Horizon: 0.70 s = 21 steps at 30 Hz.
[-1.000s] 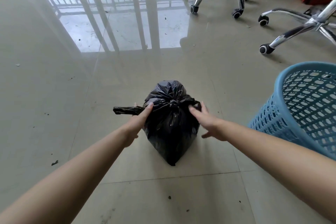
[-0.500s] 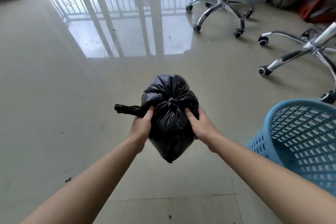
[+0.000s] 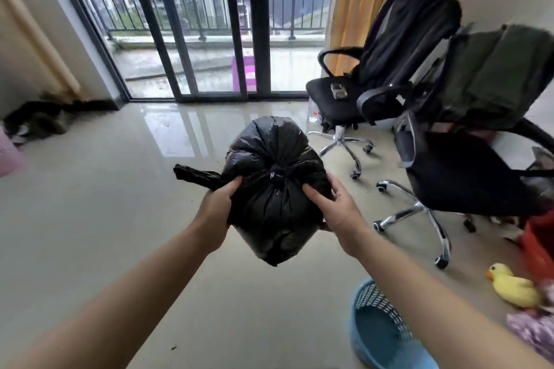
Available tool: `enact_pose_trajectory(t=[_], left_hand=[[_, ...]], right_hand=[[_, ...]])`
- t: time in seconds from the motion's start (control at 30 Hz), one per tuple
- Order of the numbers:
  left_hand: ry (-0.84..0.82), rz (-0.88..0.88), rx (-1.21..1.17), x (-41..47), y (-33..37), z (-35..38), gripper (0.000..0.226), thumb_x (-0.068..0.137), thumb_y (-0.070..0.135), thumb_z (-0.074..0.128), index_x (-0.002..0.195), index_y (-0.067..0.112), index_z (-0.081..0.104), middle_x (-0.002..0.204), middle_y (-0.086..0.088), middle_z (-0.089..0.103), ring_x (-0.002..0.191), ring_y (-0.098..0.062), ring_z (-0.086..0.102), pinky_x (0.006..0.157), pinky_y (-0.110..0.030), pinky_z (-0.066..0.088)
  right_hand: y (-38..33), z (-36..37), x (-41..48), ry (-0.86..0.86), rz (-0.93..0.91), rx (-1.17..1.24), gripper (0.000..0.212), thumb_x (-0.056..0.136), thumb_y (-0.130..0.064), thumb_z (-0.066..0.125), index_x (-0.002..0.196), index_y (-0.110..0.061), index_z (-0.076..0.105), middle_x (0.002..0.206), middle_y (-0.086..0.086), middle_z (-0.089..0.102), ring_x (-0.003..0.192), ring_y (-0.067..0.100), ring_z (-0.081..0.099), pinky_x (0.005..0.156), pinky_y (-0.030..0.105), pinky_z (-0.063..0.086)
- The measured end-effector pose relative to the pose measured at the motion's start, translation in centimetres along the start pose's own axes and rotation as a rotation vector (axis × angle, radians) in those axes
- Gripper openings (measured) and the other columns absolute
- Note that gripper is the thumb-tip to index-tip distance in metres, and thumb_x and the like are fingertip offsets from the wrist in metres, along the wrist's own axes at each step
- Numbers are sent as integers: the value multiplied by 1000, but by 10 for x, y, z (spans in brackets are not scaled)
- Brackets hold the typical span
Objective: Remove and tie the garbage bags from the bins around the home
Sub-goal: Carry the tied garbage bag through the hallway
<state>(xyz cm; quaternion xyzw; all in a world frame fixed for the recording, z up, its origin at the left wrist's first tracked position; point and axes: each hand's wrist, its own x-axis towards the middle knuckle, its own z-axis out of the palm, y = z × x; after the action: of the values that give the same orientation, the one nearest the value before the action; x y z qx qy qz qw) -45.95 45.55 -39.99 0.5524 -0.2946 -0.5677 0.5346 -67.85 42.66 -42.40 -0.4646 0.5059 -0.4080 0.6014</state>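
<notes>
The knotted black plastic garbage bag (image 3: 275, 198) is held clear of the floor (image 3: 105, 219), above and to the left of the blue perforated plastic bin (image 3: 380, 335). The left hand (image 3: 217, 207) and the right hand (image 3: 335, 210) clasp its flanks, thumbs on the near face and fingers curled round the sides, probably to carry the load without straining the knot (image 3: 275, 174). The fingertips behind the bag, its contents and the bin's lower part, cut off by the frame, cannot be made out.

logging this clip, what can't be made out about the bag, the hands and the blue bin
Head view:
- Contents of the black bag: hidden by its opaque plastic.
- Most fingers of the left hand and right hand: behind the bag.
- Blue bin: cut by the bottom edge and the right forearm.
</notes>
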Motion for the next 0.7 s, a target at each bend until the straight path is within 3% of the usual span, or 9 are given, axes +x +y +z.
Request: enact_pose_trajectory(t=[0.07,0.17,0.3,0.37,0.5,0.53,0.6,0.7], left_hand=[[3,6,0,-39,73,14,28,102,24,55,124,15,69,116,-2,76,110,-19,71,97,-35,52],[-14,36,-14,-96,169,34,29,101,25,56,126,15,68,116,-1,76,111,-18,70,97,-34,53],[-51,89,-27,-150,247,52,31,100,28,58,127,16,67,116,-1,76,109,-17,71,96,-35,54],[-81,113,-46,-163,262,56,32,99,28,59,128,16,67,117,-1,76,111,-19,70,97,-36,53],[-247,95,-98,-179,273,72,36,96,27,62,130,15,66,121,-2,74,113,-19,70,102,-38,51],[-305,73,-94,-183,272,82,36,96,27,62,130,15,65,122,-2,73,114,-19,69,102,-38,50],[-439,40,-78,-193,264,107,37,96,26,62,131,16,65,124,-2,73,115,-18,69,102,-38,50],[-616,-22,-61,-234,242,160,26,98,20,60,121,15,70,117,-2,76,108,-17,72,94,-35,53]], right_hand=[[-75,6,-34,3,-61,-37,41,90,-37,71,128,-44,55,117,-13,71,111,15,67,83,47,61],[-180,12,-79,-2,-166,-105,40,92,-39,68,128,-47,53,116,-20,69,111,5,65,96,45,55],[-268,16,-129,27,-273,-188,54,90,-44,67,140,-45,44,120,-21,67,113,3,63,100,45,53],[-285,16,-147,39,-275,-157,60,90,-42,69,143,-44,41,124,-16,66,114,7,64,97,43,55],[-292,8,-200,191,-259,31,61,89,-29,74,142,-40,45,124,-7,68,108,11,68,69,25,59],[-291,3,-217,268,-281,40,59,89,-25,73,141,-37,47,122,-8,69,108,10,68,70,23,59],[-288,-14,-254,435,-346,-5,55,89,-22,73,138,-35,51,118,-12,70,109,7,67,84,27,58],[-284,-49,-333,674,-397,-116,47,86,-29,76,126,-45,57,116,-18,71,112,4,65,98,33,52]])
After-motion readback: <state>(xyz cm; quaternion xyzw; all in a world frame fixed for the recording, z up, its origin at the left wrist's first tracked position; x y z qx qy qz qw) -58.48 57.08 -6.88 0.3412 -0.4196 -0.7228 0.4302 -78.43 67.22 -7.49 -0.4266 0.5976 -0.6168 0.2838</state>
